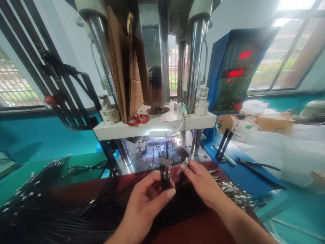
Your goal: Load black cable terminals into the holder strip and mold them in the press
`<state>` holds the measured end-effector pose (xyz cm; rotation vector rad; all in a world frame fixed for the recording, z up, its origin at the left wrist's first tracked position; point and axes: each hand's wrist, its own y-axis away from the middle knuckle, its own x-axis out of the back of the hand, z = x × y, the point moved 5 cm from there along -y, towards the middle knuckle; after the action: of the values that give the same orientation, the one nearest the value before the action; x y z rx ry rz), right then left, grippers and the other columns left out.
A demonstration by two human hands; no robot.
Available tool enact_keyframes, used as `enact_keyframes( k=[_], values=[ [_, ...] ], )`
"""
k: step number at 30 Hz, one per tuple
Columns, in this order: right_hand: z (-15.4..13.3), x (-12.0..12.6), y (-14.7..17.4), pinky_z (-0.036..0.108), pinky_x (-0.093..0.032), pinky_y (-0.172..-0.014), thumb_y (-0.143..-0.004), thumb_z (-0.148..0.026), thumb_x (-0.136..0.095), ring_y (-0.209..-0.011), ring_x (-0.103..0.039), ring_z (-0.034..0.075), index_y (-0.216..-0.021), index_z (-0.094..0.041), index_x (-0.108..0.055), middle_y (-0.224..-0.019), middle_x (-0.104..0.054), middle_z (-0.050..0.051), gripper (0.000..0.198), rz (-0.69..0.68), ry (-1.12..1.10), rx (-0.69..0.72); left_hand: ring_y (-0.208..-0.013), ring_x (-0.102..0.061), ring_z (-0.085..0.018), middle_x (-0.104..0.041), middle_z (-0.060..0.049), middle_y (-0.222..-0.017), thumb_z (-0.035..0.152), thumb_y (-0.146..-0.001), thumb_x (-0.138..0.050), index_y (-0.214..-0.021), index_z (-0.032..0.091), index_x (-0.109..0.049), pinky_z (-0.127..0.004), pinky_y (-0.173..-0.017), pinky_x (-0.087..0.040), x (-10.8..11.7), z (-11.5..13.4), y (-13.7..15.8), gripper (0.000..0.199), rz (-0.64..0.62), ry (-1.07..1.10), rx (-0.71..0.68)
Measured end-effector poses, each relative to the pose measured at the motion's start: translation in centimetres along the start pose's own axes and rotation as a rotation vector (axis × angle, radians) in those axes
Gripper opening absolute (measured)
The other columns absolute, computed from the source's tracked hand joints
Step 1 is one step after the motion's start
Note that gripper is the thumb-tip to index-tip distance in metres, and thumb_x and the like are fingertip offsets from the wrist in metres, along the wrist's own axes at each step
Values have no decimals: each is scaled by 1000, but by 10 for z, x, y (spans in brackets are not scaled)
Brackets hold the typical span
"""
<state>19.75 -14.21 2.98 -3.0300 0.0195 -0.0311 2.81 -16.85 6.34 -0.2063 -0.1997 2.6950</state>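
Observation:
In front of the press, my left hand [146, 200] is closed round a small bunch of black cables [165, 176] with metal ends standing upright. My right hand [200, 179] pinches a small shiny metal connector [187, 161] between thumb and forefinger, just right of the bunch. Its other fingers are partly hidden. Behind both hands, a lit metal mould [153, 144] on the press bed has several dark cables running from it. To the right of my right wrist lie several cable ends with metal connectors [233, 193].
Piles of black cables [76, 213] cover the left of the brown table. Red-handled scissors [138, 119] and cardboard [120, 67] rest on the press plate [157, 127]. Pliers [250, 163] lie on a blue surface at right, below the control box [236, 71].

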Motion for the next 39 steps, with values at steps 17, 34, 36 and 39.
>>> enact_keyframes(
  k=[17, 34, 36, 39],
  values=[
    [-3, -11, 8, 22, -31, -52, -91, -38, -53, -57, -34, 8, -98, -19, -64, -72, -44, -2, 23, -91, -810, -127, -60, -54, -11, -60, -1, -67, 23, -74, -72, -92, 13, -60, -25, -61, -45, -21, -32, 6, 24, 30, 154, 269],
    [-17, -13, 12, 25, -30, -57, -86, -25, -63, -62, -42, 9, -81, -21, -61, -81, -52, 0, 7, -198, -667, 50, -71, -55, -12, -62, -4, -88, 24, -78, -69, -96, 16, -59, -29, -73, -43, -14, -29, 2, 22, -45, 235, 253],
    [-15, -15, 11, 25, -31, -57, -90, -27, -58, -61, -40, 9, -81, -20, -58, -75, -51, -1, 11, -167, -686, 9, -70, -54, -13, -61, -3, -82, 25, -78, -69, -96, 15, -59, -29, -70, -43, -16, -28, 3, 22, -59, 237, 264],
    [-10, -15, 10, 23, -32, -56, -89, -30, -59, -58, -37, 8, -84, -20, -57, -66, -45, -4, 11, -125, -679, -25, -67, -52, -12, -61, -2, -75, 25, -75, -72, -90, 15, -61, -27, -69, -41, -19, -27, 5, 21, -29, 194, 305]
  ],
)
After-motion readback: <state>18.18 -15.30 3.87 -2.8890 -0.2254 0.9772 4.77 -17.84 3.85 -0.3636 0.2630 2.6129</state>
